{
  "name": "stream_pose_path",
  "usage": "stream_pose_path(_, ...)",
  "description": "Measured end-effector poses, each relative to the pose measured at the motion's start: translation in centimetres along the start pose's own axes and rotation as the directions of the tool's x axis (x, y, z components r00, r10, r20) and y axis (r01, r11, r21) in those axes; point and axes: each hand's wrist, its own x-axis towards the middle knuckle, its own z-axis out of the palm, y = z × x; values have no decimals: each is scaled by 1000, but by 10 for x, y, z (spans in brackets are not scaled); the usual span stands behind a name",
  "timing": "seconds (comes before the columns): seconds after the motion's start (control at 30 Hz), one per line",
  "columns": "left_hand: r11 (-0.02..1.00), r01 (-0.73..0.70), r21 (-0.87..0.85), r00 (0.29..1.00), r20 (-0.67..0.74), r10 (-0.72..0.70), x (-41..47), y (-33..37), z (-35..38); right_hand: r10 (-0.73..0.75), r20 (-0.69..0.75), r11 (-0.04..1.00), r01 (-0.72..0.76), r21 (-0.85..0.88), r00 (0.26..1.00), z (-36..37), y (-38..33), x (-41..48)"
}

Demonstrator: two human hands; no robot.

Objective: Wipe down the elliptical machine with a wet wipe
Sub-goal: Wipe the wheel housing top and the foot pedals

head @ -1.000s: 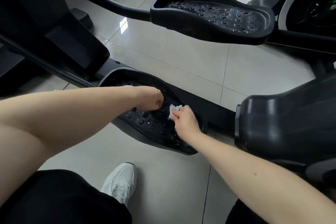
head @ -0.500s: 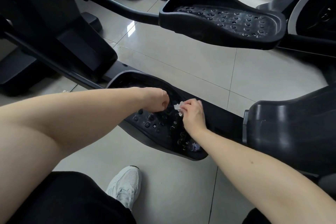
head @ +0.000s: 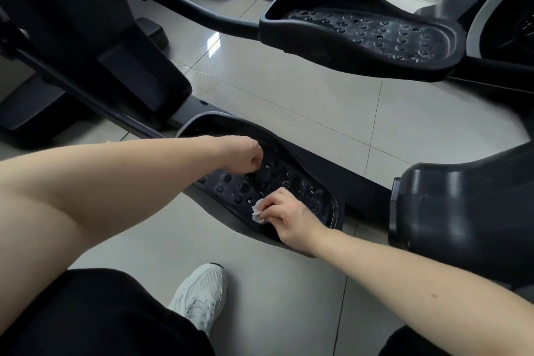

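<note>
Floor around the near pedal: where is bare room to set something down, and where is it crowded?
Bare tile lies between the near pedal and the far pedal, and on the near side of that pedal, right of the shoe. The near pedal itself is crowded: the left hand is over it and the right hand holds the wipe on it.

The floor (head: 289, 101) is pale grey glossy tile with thin dark grout lines and a bright glare on its far left part. The elliptical machine (head: 144, 81) stands on it by its black base at the left. A white sneaker (head: 202, 295) is planted on the near tiles.
</note>
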Motion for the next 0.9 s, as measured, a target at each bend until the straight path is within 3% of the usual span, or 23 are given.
stream_pose_path(0.07, 1000, 5, -4, 1000, -22, -5, -2, -4, 0, -35, -53, 999, 33, -38, 998, -4, 14, 18)
stream_pose_path(0.17, 1000, 20, -5, 999, -43, -20, -4, -13, -2, 175, -240, 962, -217, -163, 955, -8, 40, 44)
stream_pose_path(0.23, 999, 37, -2, 998, -51, -37, -6, -21, -4, 335, -268, 912, -382, -149, 903, -9, 44, 54)
stream_pose_path(0.3, 999, 50, 2, 996, -68, -50, -7, -27, -7, 385, -263, 892, -430, -139, 884, -3, 38, 58)
stream_pose_path(0.43, 998, 67, 9, 994, -89, -66, -11, -36, -9, 232, -210, 962, -256, -95, 950, 15, 5, 38)
stream_pose_path(0.57, 996, 83, 18, 992, -93, -81, -17, -48, -4, 58, 5, 998, -58, -10, 998, 16, -10, 23)
stream_pose_path(0.67, 996, 89, 3, 991, -104, -88, -23, -52, -5, -37, -27, 995, 34, -98, 999, 13, 11, 45)
stream_pose_path(0.73, 996, 94, 2, 988, -126, -93, -25, -53, -5, 45, -184, 980, -80, -183, 982, 10, 27, 68)
stream_pose_path(0.8, 994, 106, 1, 982, -158, -105, -27, -55, -5, 236, -258, 949, -279, -145, 937, 8, 33, 82)
stream_pose_path(0.9, 993, 115, 27, 975, -196, -107, -29, -56, -6, 253, -267, 953, -287, -100, 930, 18, 21, 79)
